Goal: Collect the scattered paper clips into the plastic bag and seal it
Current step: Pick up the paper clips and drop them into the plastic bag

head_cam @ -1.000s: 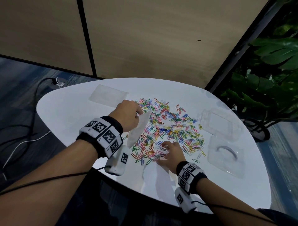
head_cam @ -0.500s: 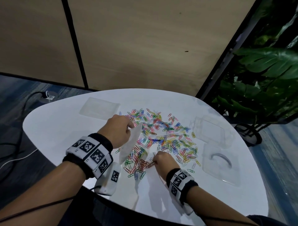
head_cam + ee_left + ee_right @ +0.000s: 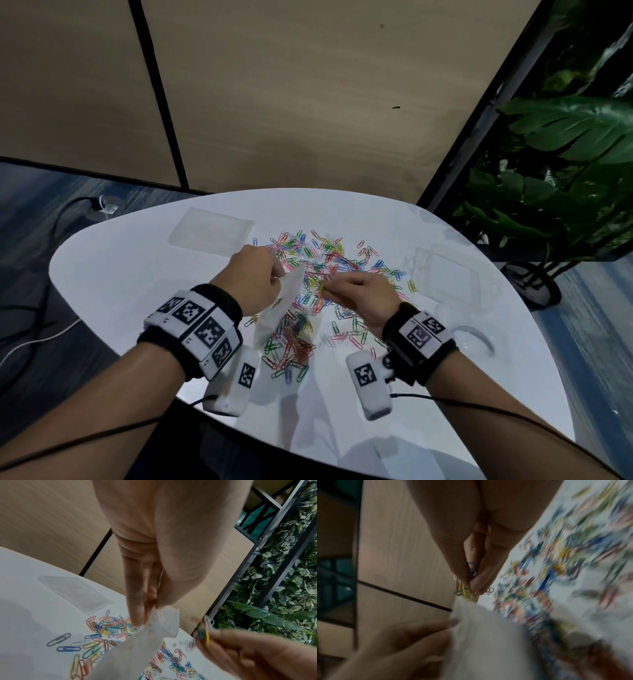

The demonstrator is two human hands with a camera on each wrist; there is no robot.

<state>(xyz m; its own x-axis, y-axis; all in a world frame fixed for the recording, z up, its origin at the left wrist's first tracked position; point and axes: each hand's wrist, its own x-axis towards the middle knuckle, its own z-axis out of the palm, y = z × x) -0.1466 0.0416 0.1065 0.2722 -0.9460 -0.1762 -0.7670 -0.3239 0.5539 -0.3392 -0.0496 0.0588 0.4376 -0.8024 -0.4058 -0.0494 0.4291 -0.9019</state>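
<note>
Coloured paper clips (image 3: pixel 329 263) lie scattered over the middle of the white table (image 3: pixel 120 274). My left hand (image 3: pixel 255 274) pinches the top edge of a clear plastic bag (image 3: pixel 284 305), which hangs down above the clips; the left wrist view shows the bag (image 3: pixel 137 649) held between thumb and fingertips (image 3: pixel 137 615). My right hand (image 3: pixel 356 291) is raised beside the bag's mouth and pinches a small bunch of clips (image 3: pixel 465 591), seen in the left wrist view as a blurred bunch (image 3: pixel 205 630).
A flat clear bag (image 3: pixel 212 231) lies at the table's back left. Two clear plastic containers (image 3: pixel 448 277) (image 3: pixel 476 339) sit at the right. A leafy plant (image 3: pixel 561 144) stands right of the table, and cables (image 3: pixel 51 329) run on the floor at left.
My right hand lifted off the near edge of the clip pile with a bunch of clips and moved up to the bag's mouth. The left hand kept holding the bag.
</note>
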